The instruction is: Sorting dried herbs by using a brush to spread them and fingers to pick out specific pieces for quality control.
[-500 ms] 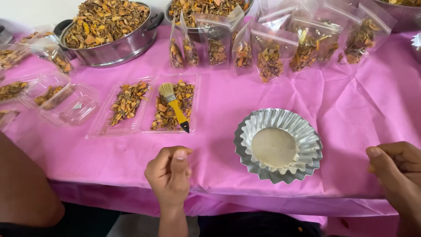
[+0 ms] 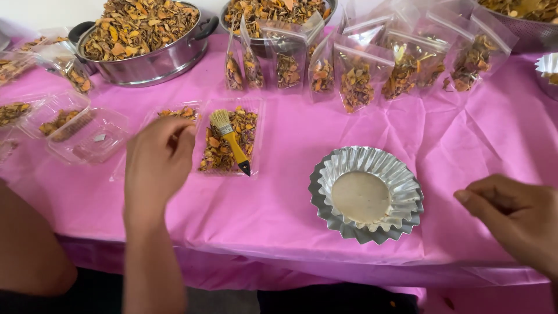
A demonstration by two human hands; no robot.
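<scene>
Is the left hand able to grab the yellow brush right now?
Probably yes. The left hand hovers just beside the yellow brush, which lies on top of a clear tray of dried pieces. Nothing stands between them.

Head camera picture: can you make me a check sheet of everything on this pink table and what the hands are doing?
Surface: pink tablecloth, wrinkled.
Job's things: clear tray of dried petals with a yellow-handled brush lying on it; a second clear tray mostly hidden under the left hand.
Clutter: stack of fluted foil cups; metal pot of petals; filled clear bags; open plastic boxes.
Grippers: left hand over the second tray; right hand curled, holding nothing seen.
Cables: nothing seen.
Surroundings: another person's arm at left.
</scene>
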